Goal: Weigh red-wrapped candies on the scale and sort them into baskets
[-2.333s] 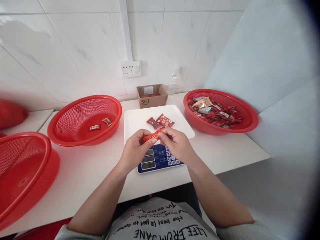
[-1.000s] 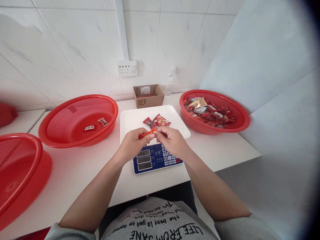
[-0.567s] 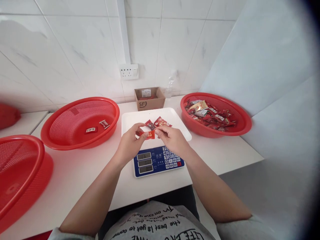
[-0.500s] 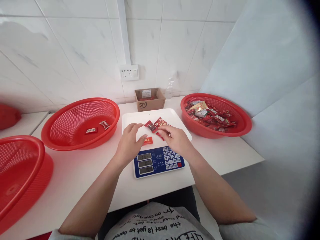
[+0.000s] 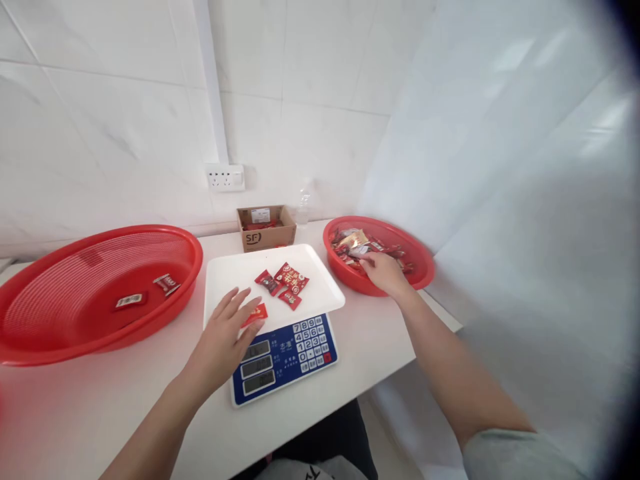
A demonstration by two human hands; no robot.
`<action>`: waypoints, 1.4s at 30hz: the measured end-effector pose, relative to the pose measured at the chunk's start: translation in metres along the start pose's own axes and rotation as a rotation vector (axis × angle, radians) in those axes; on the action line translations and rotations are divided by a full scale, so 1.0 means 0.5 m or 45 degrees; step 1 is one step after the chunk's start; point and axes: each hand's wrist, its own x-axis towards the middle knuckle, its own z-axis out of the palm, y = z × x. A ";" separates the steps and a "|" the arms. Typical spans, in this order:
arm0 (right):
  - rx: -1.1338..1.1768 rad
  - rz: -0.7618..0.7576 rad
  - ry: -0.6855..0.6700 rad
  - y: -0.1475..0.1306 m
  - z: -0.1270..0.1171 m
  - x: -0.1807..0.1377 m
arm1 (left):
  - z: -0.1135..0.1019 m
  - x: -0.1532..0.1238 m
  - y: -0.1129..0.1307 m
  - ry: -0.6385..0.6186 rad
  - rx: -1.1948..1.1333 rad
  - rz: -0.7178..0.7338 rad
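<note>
My left hand (image 5: 225, 340) hovers over the near left part of the white scale pan (image 5: 230, 267), fingers spread and holding nothing. Under its fingertips lies a small orange-red packet (image 5: 259, 312), partly covered. Three more wrapped snacks are grouped on the pan: a dark red twist-wrapped piece (image 5: 269, 283), a larger patterned red packet (image 5: 292, 277) and a small red packet (image 5: 290, 299). My right hand (image 5: 385, 272) reaches over the near rim of the right red basket (image 5: 345, 273), thumb and fingers drawn together at the mixed packets (image 5: 373, 245). What they pinch is hard to make out.
Below the pan is the scale's blue keypad panel (image 5: 285, 360). A large red basket (image 5: 100, 333) on the left holds a red packet (image 5: 130, 301) and a twist-wrapped piece (image 5: 167, 285). Behind the scale stand a cardboard box (image 5: 267, 237) and a clear plastic bottle (image 5: 303, 208).
My right hand has left the snacks on the pan and moved right into the right basket. My left hand stays over the pan's left side. The view has turned right.
</note>
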 end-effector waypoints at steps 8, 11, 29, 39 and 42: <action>0.003 0.189 -0.420 0.074 0.019 0.086 | -0.037 -0.086 -0.025 0.437 -0.071 -0.215; 0.028 0.247 -0.463 0.080 0.035 0.097 | -0.025 -0.127 -0.062 0.412 -0.081 -0.468; 0.693 0.236 -0.440 0.092 0.049 0.101 | 0.053 -0.162 -0.172 0.406 -0.443 -1.185; 1.008 0.114 -0.174 0.046 -0.024 0.052 | 0.063 -0.161 -0.177 0.309 -0.569 -1.215; 0.987 -0.042 -0.080 0.005 -0.035 0.011 | 0.059 -0.160 -0.171 0.310 -0.567 -1.201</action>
